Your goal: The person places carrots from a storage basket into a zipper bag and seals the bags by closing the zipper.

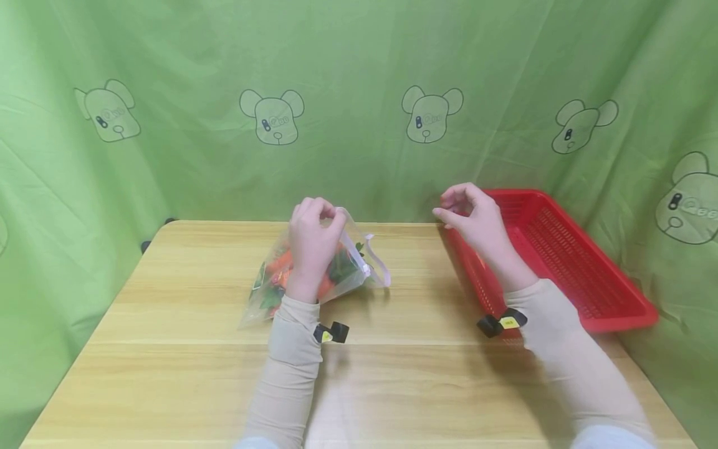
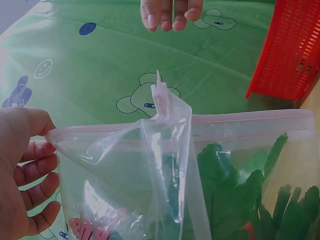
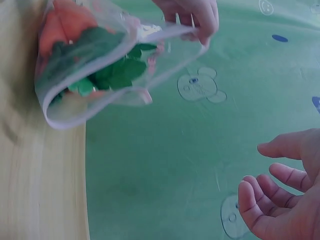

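My left hand (image 1: pixel 314 243) pinches one upper corner of a clear zip bag (image 1: pixel 348 285) between thumb and fingers. The bag leans over the table with its pinkish zip edge facing right, and its mouth gapes in the right wrist view. Inside lie orange carrot-like pieces (image 3: pixel 67 25) and green leaves (image 3: pixel 117 72). Some pink-red pieces (image 2: pixel 95 230) show low in the bag in the left wrist view. To the right, away from the bag, my right hand (image 1: pixel 477 218) hovers by the basket's left rim. Its fingers are loosely bent and hold nothing, as the right wrist view shows.
A red perforated plastic basket (image 1: pixel 617 322) stands at the right side of the wooden table (image 1: pixel 185 374). Green curtains (image 1: pixel 348 56) with bear-face prints hang behind the table and along both sides.
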Tool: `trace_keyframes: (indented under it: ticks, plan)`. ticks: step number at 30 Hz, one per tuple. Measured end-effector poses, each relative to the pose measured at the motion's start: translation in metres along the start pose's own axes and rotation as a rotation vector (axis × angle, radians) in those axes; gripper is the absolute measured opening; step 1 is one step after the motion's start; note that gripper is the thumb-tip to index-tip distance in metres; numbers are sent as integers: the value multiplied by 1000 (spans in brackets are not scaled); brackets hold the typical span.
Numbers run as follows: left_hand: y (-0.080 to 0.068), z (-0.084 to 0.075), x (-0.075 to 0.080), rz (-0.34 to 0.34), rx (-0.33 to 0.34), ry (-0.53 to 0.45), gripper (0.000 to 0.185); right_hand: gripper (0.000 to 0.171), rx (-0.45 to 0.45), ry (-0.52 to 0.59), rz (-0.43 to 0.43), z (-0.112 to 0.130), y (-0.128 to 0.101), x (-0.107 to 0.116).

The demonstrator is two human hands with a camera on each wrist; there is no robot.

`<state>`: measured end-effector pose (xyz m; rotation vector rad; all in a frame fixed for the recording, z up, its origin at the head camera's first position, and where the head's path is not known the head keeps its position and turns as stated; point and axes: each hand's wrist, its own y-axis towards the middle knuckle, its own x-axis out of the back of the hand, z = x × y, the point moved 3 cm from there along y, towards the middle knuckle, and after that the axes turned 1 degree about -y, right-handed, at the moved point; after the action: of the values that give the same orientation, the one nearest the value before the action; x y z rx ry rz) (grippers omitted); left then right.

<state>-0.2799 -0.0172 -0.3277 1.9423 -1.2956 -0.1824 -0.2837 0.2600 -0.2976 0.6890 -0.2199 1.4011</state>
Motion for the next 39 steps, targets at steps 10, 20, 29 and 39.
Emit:
trace_keyframes:
  ticks: [10,20,29,39]
  plan:
    - [0,-1,0,-5,-8,-7,13,33,-63,-70,-59,-15,9,31]
    - [-2,0,-1,-1,-8,-5,13,38,-119,-105,-60,-47,19,55]
    - [-2,1,-3,2,-9,22,15,45,-170,-214,-29,-80,29,68]
    - [-4,-2,-6,31,-43,144,16,48,-221,-339,95,-122,38,68]
